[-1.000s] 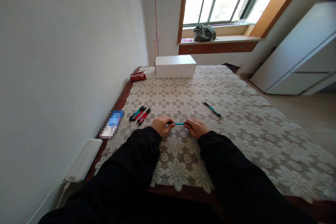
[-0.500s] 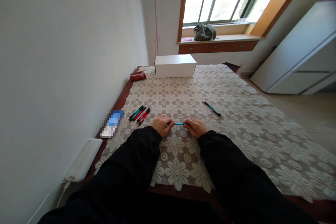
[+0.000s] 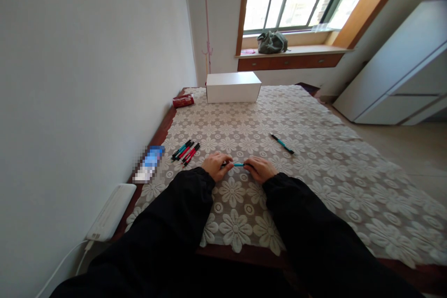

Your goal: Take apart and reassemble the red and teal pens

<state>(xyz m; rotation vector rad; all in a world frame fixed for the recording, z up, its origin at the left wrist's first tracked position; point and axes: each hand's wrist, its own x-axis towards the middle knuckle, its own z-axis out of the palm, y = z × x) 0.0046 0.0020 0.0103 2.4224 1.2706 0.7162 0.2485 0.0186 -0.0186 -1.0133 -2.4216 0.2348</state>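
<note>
Both hands, left hand [image 3: 216, 166] and right hand [image 3: 260, 169], are gripping a teal pen [image 3: 238, 164] by its ends above the lace cloth [image 3: 314, 158].

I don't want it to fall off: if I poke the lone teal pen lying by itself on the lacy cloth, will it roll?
The lone teal pen looks slim and round, so it probably rolls sideways easily. The bumpy lace tablecloth may slow it. It likely feels light and stiff.

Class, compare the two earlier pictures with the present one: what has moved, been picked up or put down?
Nothing visibly changed. The left hand and right hand grip the ends of the teal pen as before; the pen cluster and lone pen lie where they were.
</note>
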